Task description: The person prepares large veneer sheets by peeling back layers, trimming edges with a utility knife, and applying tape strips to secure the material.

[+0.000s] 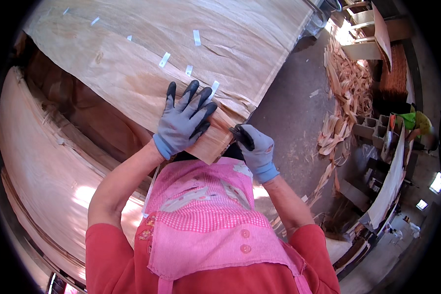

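Note:
A broad sheet of pale wood veneer (132, 59) lies in front of me, its near corner reaching my apron. Several short white tape pieces (196, 37) are stuck on it. My left hand (178, 122), in a grey glove with black fingertips, lies flat on the sheet with fingers spread. One tape piece (213, 90) sits just beyond those fingertips. At the sheet's right edge, my right hand (256, 149), gloved alike, is closed with its fingertips against the veneer. What it pinches is hidden. Between the hands the veneer is creased and looks split along the grain.
More large veneer sheets (39, 161) are stacked low at my left. On the concrete floor (289, 98) to the right lies a heap of veneer scraps (348, 81). Hollow blocks (370, 128) and a wooden frame (372, 36) stand beyond. Another person (421, 125) is at the far right.

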The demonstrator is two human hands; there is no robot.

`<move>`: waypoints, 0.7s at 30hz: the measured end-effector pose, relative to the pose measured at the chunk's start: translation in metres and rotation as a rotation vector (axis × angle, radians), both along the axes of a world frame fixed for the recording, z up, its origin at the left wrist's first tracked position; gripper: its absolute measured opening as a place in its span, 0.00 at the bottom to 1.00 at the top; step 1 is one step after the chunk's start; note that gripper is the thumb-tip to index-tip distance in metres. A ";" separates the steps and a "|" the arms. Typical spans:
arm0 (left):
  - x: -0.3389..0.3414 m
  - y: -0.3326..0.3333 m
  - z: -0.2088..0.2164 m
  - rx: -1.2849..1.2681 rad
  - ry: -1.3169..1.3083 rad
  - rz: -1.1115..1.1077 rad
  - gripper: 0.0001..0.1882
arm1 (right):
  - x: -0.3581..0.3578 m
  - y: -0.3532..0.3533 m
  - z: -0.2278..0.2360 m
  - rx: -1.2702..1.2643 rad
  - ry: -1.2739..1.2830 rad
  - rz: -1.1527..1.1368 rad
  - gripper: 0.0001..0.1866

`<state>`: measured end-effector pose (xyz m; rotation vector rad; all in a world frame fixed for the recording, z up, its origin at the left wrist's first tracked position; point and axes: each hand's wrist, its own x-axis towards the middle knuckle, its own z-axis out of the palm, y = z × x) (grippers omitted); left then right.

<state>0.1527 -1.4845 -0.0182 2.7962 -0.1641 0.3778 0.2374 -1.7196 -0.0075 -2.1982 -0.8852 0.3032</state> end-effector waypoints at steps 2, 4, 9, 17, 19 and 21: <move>0.001 -0.001 0.003 -0.045 0.038 0.002 0.29 | -0.001 0.005 0.008 0.005 0.021 0.023 0.17; 0.003 -0.003 0.004 -0.059 0.051 -0.012 0.29 | -0.003 0.006 0.016 0.005 0.023 0.044 0.16; 0.006 -0.009 0.004 -0.071 0.007 -0.051 0.22 | -0.002 0.001 0.020 0.061 0.089 0.102 0.21; 0.012 -0.006 0.006 -0.234 -0.099 -0.029 0.10 | 0.024 -0.016 0.042 -0.282 -0.053 0.168 0.26; 0.013 -0.005 0.004 -0.243 -0.108 -0.029 0.11 | 0.023 -0.015 0.040 -0.358 -0.130 0.203 0.24; 0.014 -0.005 0.003 -0.247 -0.120 -0.036 0.11 | 0.021 -0.016 0.039 -0.366 -0.154 0.179 0.24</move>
